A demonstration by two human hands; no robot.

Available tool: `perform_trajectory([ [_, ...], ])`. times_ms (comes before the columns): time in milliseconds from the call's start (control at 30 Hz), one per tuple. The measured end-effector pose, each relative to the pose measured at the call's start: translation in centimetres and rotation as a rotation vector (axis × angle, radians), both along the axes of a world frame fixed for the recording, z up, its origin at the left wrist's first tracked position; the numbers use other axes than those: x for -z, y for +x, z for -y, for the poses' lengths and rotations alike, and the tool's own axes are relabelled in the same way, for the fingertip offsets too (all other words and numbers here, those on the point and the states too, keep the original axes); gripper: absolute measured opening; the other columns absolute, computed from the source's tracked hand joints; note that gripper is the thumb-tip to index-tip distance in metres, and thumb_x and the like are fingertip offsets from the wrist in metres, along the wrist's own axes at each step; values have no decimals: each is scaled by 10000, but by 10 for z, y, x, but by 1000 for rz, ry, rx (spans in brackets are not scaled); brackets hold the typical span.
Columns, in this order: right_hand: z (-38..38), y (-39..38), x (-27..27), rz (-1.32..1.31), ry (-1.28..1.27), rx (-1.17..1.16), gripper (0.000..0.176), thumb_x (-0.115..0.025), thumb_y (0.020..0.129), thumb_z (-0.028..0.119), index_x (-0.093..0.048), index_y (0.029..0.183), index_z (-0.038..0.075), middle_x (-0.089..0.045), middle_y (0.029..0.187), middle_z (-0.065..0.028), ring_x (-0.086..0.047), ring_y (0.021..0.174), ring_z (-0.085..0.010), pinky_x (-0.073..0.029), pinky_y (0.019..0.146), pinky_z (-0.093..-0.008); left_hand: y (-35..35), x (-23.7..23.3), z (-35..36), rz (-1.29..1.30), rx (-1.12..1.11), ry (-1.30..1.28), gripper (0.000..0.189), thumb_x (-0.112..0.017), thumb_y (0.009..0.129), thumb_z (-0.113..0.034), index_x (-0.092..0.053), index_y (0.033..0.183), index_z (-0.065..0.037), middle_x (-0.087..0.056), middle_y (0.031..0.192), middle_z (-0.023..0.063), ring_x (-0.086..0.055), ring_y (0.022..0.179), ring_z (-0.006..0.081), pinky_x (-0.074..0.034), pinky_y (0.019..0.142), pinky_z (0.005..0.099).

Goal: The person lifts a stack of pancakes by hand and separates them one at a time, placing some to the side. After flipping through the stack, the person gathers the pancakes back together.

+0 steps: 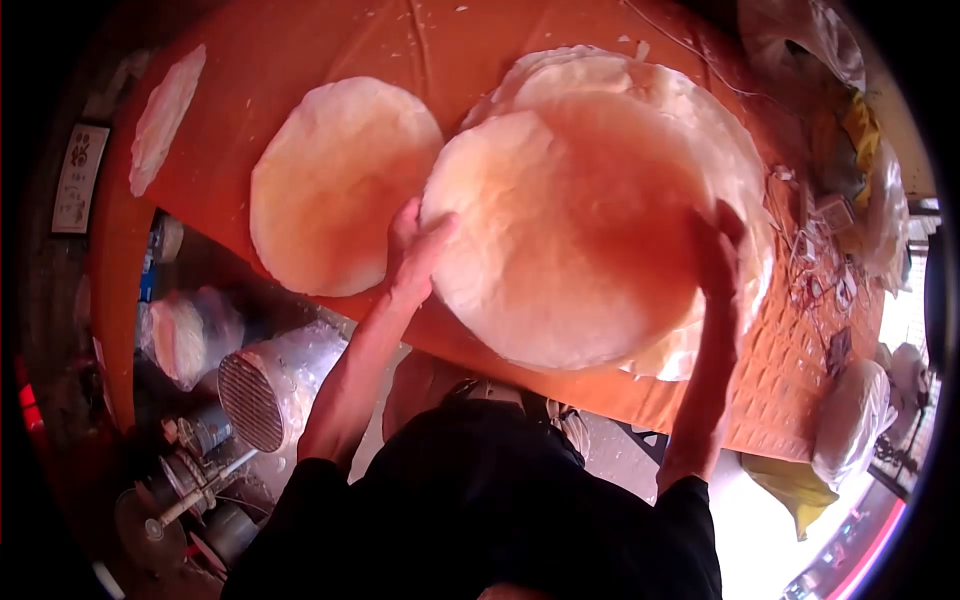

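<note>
A large, thin, pale round sheet (570, 250) is held between my two hands over the orange-covered table. My left hand (418, 245) grips its left edge, fingers closed on the rim. At the right edge my right hand (722, 250) is closed on the same sheet, partly in shadow. Behind and to the right of it lies a stack of similar round sheets (735, 150), largely covered by the held one. A separate round sheet (340, 190) lies flat on the table, left of my left hand.
Another pale sheet (168, 120) lies at the table's far left. Cords and small items (825, 260) are on the right side, near plastic bags (853, 420). A wrapped cylinder (270, 390) and metal equipment (190, 480) stand below left of the table (480, 375).
</note>
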State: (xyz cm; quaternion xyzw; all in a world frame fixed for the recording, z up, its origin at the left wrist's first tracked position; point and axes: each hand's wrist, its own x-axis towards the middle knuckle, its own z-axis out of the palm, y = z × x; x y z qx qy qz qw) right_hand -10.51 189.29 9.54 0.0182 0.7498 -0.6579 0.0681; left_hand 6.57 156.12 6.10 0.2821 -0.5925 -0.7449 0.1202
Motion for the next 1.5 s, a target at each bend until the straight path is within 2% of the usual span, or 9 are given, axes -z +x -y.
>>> perform_trajectory([
  [233, 129, 5, -78, 22, -219, -174, 283, -671, 831, 132, -657, 1059, -36, -687, 882, -69, -627, 762, -128, -500, 660, -250, 26, -72, 120, -136, -30, 50, 440, -708, 806, -133, -538, 1173, 40, -650, 1083, 134, -658, 924, 205, -543, 837, 340],
  [433, 265, 7, 1, 186, -414, -397, 197, -665, 810, 111, -656, 960, -16, -667, 831, -52, -624, 705, -142, -499, 593, -268, 78, -71, 267, -74, -56, -27, 396, -670, 846, -87, -535, 1201, 25, -641, 1129, 129, -649, 961, 210, -540, 848, 336],
  [567, 299, 35, 85, 314, -151, -539, 108, -662, 808, 102, -644, 871, 16, -660, 813, -45, -595, 701, -108, -459, 588, -261, 103, 10, 348, 132, -35, -88, 425, -669, 847, -90, -528, 1231, 29, -637, 1127, 118, -635, 982, 205, -521, 865, 329],
  [700, 303, 44, 59, 146, -98, -446, 211, -721, 778, 140, -627, 900, -4, -604, 721, -28, -561, 619, -93, -441, 530, -250, 108, 1, 353, 161, -57, -21, 417, -665, 852, -91, -541, 1230, 35, -629, 1138, 102, -603, 1042, 192, -487, 909, 326],
  [1033, 351, 69, 119, -302, 489, -284, 784, -741, 725, 200, -372, 1373, -41, -506, 1310, -232, -472, 1184, -405, -386, 1028, -439, 134, 34, 326, 175, -361, -91, 478, -614, 923, -210, -497, 1326, 20, -581, 1262, 133, -560, 1147, 255, -467, 960, 386],
  [1200, 284, 75, 31, -432, 333, -210, 568, -746, 760, 187, -527, 1209, -84, -615, 1058, -249, -583, 932, -444, -499, 777, -443, 149, 42, 362, 88, -329, 4, 364, -618, 919, -148, -559, 1241, 12, -611, 1197, 126, -602, 1060, 249, -501, 907, 380],
  [1233, 255, 80, 20, -598, 375, -176, 523, -747, 797, 156, -545, 1256, 6, -639, 1095, -191, -625, 943, -322, -505, 784, -370, 158, 46, 377, 35, -350, -56, 375, -642, 905, -132, -564, 1240, 15, -619, 1182, 126, -607, 1045, 241, -500, 902, 368],
  [1333, 154, 99, 7, -522, 810, -179, 475, -791, 720, 174, -629, 1144, 34, -656, 1120, -152, -620, 1051, -319, -516, 868, -381, 152, -5, 340, -6, -522, -556, 389, -644, 879, -69, -545, 1219, 91, -637, 1099, 196, -617, 1037, 266, -485, 981, 367],
  [1500, 15, 129, 40, -403, 1158, -289, 597, -819, 639, 179, -601, 1184, 66, -615, 1164, -143, -602, 1021, -343, -497, 886, -413, 106, -69, 236, -123, -430, -662, 312, -605, 912, -77, -556, 1175, 83, -658, 1047, 191, -636, 985, 238, -508, 910, 329],
])
